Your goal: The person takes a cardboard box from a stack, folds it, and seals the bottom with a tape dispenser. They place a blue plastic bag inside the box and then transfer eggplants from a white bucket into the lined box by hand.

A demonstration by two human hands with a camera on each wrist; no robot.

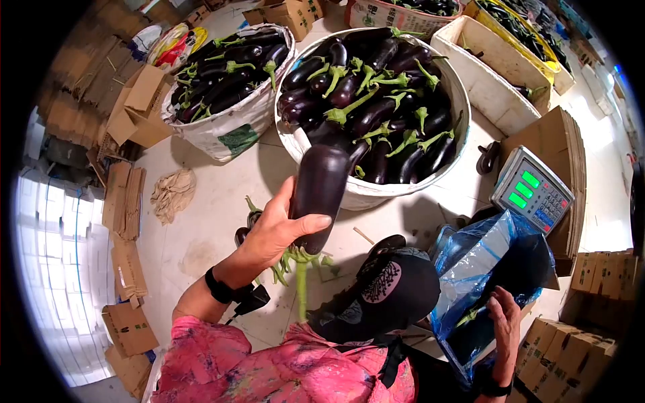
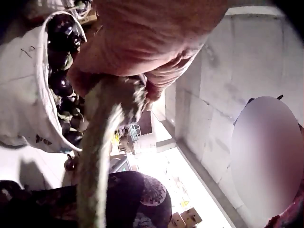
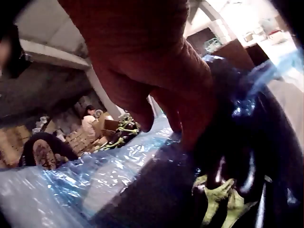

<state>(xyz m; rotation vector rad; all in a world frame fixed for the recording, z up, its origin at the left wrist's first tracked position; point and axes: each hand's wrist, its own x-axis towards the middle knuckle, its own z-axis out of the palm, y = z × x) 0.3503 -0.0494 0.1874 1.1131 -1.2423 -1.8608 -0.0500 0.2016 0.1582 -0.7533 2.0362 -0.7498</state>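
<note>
My left hand (image 1: 272, 225) grips a big dark eggplant (image 1: 321, 191) near its stem end, thumb across the front. Its rounded end points toward the large white tub (image 1: 463, 151) heaped with eggplants, and its long green stem (image 1: 302, 285) hangs down toward me. In the left wrist view the stem (image 2: 95, 156) crosses below the left hand (image 2: 142, 42). My right hand (image 1: 505, 322) is over a blue plastic bag (image 1: 463, 258), fingers loosely bent and holding nothing. Inside the bag, the right wrist view shows eggplants (image 3: 221, 190) with green caps below the right hand (image 3: 142, 71).
A digital scale (image 1: 534, 190) with green displays stands beyond the bag. Another white sack (image 1: 222, 138) of eggplants sits at left, foam boxes (image 1: 484, 84) at upper right. Several loose eggplants lie on the floor, one (image 1: 488, 158) near the scale. Stacked cardboard (image 1: 124, 201) lines the left.
</note>
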